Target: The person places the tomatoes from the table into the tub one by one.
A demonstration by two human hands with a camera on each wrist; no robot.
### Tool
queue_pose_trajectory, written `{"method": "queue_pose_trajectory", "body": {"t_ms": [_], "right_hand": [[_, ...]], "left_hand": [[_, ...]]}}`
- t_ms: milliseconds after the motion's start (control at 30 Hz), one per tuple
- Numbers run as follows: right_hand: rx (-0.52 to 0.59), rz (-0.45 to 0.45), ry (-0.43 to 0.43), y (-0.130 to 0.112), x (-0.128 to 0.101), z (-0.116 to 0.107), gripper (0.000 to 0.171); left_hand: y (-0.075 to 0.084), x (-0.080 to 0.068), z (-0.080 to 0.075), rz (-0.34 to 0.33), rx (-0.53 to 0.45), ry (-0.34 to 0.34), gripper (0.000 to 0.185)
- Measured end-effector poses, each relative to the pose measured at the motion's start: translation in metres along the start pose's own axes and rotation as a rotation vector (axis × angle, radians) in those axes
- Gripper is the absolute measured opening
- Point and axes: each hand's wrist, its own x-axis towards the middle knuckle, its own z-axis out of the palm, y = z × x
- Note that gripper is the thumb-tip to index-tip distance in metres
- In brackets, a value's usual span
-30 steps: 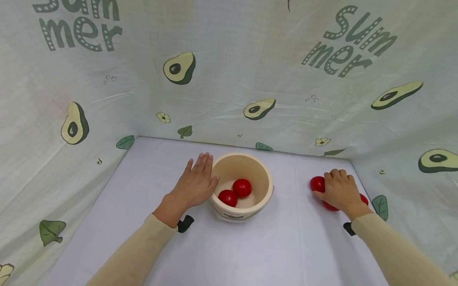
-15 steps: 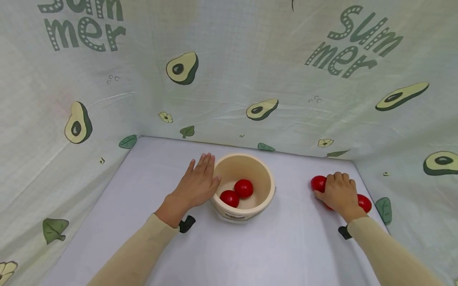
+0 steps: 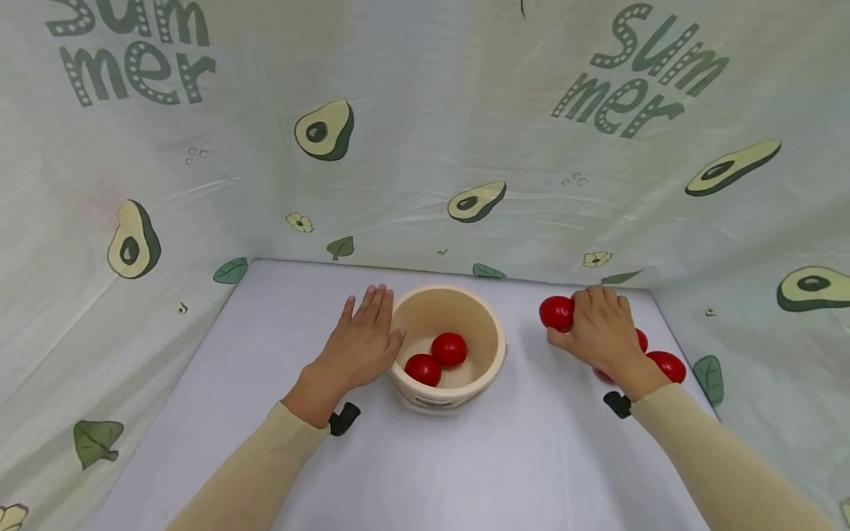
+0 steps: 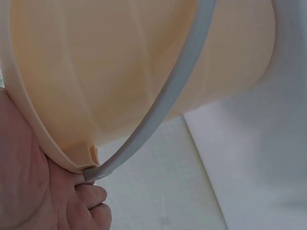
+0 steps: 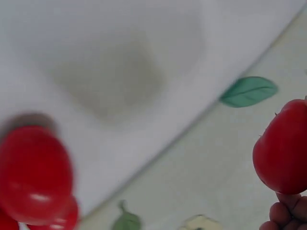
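Observation:
A cream bucket stands mid-table with two tomatoes inside. My left hand lies against its left rim with the fingers straight. In the left wrist view, the palm touches the rim beside the grey handle. On the right side, my right hand grips a red tomato between thumb and fingers. The same tomato hangs in the air in the right wrist view, fingertips under it. Behind that hand lie more tomatoes, partly hidden by hand and wrist.
The white table is bounded at the back and sides by hanging cloth printed with avocados. Between the bucket and the right hand lies bare tabletop. A dark strap shows at the left wrist.
My right hand has lifted a tomato from the group and moved it left and slightly away, uncovering the others. The left hand and bucket stay in place.

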Motion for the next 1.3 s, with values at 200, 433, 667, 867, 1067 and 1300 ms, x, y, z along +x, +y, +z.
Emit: {"method": "queue_pose_trajectory", "body": {"t_ms": [200,433,667,867,1067,1300], "right_hand": [[0.076,-0.089,0.125,-0.042,0.034,-0.036,0.068],[0.211,-0.267,0.168,-0.113,0.056,-0.057,0.063],[0.247,-0.339,0.053,-0.158,0.057,-0.037,0.058],[0.206,-0.347,-0.009,-0.168,0.052,-0.021,0.059],[0.195,-0.344,-0.017,-0.170,0.050,-0.016,0.061],[0.198,-0.348,-0.025,-0.172,0.050,-0.016,0.061]], "left_hand": [[-0.001,0.000,-0.001,-0.004,0.033,0.006,0.075],[-0.002,-0.002,-0.004,-0.004,0.033,0.006,0.076],[-0.002,-0.001,-0.002,-0.009,0.003,0.008,0.075],[0.001,0.000,0.000,-0.006,-0.011,-0.004,0.075],[0.003,-0.001,0.000,0.001,-0.005,0.000,0.075],[0.001,-0.002,-0.001,0.003,-0.023,0.001,0.074]]}}
